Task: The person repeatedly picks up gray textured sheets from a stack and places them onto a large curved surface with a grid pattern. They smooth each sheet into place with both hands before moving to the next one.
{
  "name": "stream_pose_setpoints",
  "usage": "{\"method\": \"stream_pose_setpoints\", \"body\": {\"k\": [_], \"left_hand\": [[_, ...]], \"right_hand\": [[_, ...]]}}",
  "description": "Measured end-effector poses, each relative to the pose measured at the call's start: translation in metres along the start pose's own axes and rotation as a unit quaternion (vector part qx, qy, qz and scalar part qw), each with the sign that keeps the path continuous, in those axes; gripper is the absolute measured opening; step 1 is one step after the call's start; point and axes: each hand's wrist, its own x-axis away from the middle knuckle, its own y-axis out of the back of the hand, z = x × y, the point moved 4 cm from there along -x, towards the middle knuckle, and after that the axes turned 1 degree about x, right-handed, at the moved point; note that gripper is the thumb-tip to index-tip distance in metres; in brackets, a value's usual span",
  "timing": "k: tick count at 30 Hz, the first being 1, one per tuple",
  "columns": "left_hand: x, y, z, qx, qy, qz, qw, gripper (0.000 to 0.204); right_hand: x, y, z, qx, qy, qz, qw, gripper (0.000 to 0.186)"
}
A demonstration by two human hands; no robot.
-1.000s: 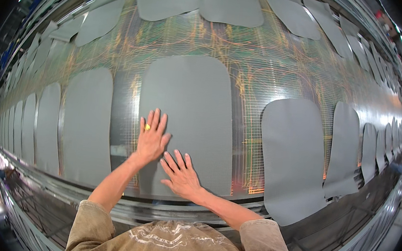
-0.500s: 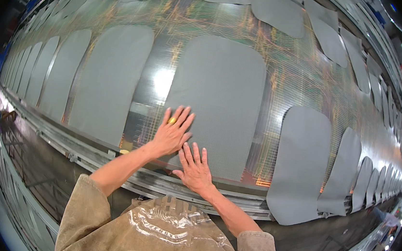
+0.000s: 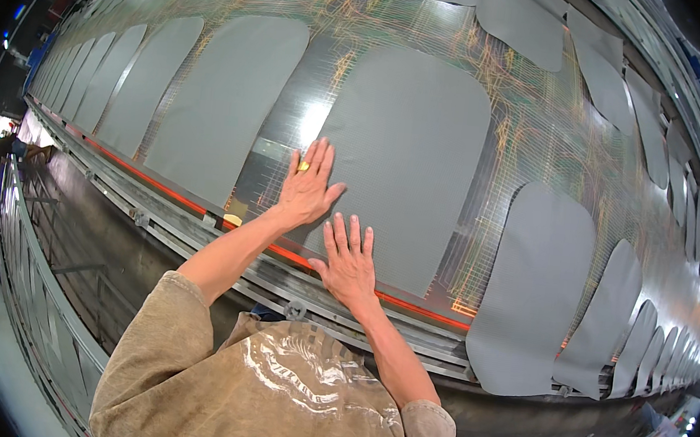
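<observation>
A large grey panel [image 3: 411,153] with rounded far corners and a fine surface texture lies flat in front of me on a wide table surface crossed with coloured lines. My left hand [image 3: 311,188], with a yellow ring on one finger, rests on the panel's left edge. Its fingers are stretched out and its thumb reaches over the panel. Lower and to the right, my right hand [image 3: 349,265] lies flat near the panel's front end, fingers spread. Neither hand grips anything.
Similar grey panels line the table on the left [image 3: 225,114] and right [image 3: 534,278]; some right-hand ones hang over the front edge. More lie along the far side [image 3: 521,20]. A red strip [image 3: 175,195] and metal rail [image 3: 275,291] run along the front. A person [image 3: 4,150] stands far left.
Both hands have moved farther up the panel, the left more than the right, staying flat. The view has shifted, and the red strip along the front edge shows more clearly.
</observation>
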Motion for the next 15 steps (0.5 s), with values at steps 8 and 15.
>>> {"method": "stream_pose_setpoints", "body": {"k": [8,15], "left_hand": [[0.030,0.001,-0.006,-0.039,0.018,-0.014,0.999,0.076],[0.033,-0.003,-0.011,-0.016,0.019,-0.009,1.000,0.075]], "right_hand": [[0.023,0.015,-0.019,-0.004,-0.107,0.022,0.994,0.075],[0.124,0.049,-0.036,0.027,-0.317,0.063,0.946,0.077]]}}
